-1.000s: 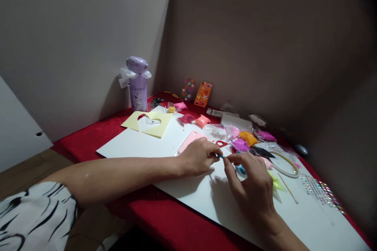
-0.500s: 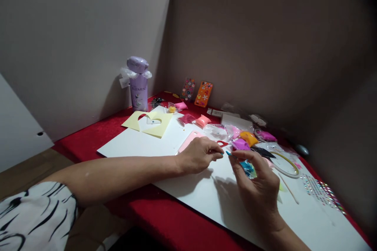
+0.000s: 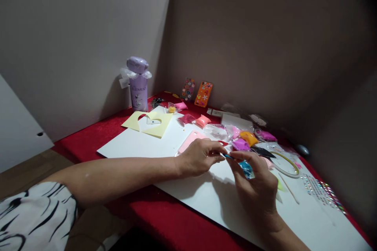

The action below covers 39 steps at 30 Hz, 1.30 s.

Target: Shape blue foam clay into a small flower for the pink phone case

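Observation:
A small strip of blue clay (image 3: pixel 227 156) is pinched between the fingertips of both hands, above the white board (image 3: pixel 141 141). My left hand (image 3: pixel 200 157) comes from the left, thumb and forefinger closed on the strip's left end. From the right, my right hand (image 3: pixel 257 178) pinches its other end. A pink phone case (image 3: pixel 191 139) lies partly behind my left hand. Beyond my right hand is a blue clay packet (image 3: pixel 246 169), partly covered by the fingers. A red piece (image 3: pixel 223 143) shows just behind the fingertips.
Clay packets, purple (image 3: pixel 240 144) and orange (image 3: pixel 249 138) among them, lie behind the hands. Yellow paper with a heart cut-out (image 3: pixel 159 131) is at left. A purple bottle (image 3: pixel 139 92) and decorated cases (image 3: pixel 203 94) stand behind. Gem stickers (image 3: pixel 321 192) lie at right.
The fingertips of both hands have come together. The blue piece, earlier held in my right hand with a gap to my left fingertips, now spans between them.

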### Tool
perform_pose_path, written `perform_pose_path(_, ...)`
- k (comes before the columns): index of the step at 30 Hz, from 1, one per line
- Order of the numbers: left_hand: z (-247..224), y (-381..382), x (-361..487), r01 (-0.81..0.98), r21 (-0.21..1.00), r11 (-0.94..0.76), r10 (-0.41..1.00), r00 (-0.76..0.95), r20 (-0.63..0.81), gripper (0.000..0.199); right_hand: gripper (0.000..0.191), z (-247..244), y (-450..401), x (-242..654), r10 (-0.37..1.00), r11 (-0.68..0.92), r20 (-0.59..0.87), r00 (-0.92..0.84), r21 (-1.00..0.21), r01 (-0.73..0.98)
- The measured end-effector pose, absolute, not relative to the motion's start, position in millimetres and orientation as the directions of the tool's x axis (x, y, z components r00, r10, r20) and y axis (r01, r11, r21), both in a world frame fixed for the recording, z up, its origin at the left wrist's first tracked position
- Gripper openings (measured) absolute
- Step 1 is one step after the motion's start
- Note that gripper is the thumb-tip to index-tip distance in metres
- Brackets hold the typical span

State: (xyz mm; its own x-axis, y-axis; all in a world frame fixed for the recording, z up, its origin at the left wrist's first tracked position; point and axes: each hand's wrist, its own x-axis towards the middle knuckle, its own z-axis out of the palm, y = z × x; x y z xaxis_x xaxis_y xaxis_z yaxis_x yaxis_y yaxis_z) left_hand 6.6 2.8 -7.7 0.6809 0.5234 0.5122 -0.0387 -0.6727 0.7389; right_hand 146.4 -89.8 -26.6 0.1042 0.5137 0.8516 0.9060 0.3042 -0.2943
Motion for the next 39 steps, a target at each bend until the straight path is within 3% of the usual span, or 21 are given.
perform_pose_path(6,-4.2,1.8,5.4,-0.016,0.756,-0.654,0.560,0.662,0.499,0.009,0.017,-27.5,-88.9,148.0,0.546,0.294,0.832,0.098,-0.300,0.908)
perform_pose_path(12,-3.2,0.9,5.6,-0.015,0.777,-0.630,0.572,0.668,0.477,0.008,0.007,-27.6,-88.6,149.4,0.523,0.318,0.849,0.072,-0.273,0.908)
perform_pose_path(20,-3.0,1.6,5.2,-0.028,0.762,-0.647,0.551,0.673,0.493,0.009,0.015,-28.7,-88.7,149.4,0.544,0.328,0.837,0.061,-0.279,0.902)
perform_pose_path(29,-3.5,2.5,4.7,-0.005,0.744,-0.668,0.526,0.704,0.477,0.012,0.009,-26.9,-88.0,148.9,0.537,0.353,0.843,0.019,-0.245,0.903)
perform_pose_path(35,-1.6,2.0,4.7,0.017,0.730,-0.683,0.528,0.703,0.477,0.015,0.020,-27.7,-87.8,149.6,0.539,0.357,0.842,0.036,-0.267,0.895)
perform_pose_path(39,-1.8,1.9,4.7,0.007,0.725,-0.688,0.507,0.720,0.474,0.017,0.014,-26.8,-87.0,148.5,0.526,0.377,0.850,0.015,-0.249,0.892)
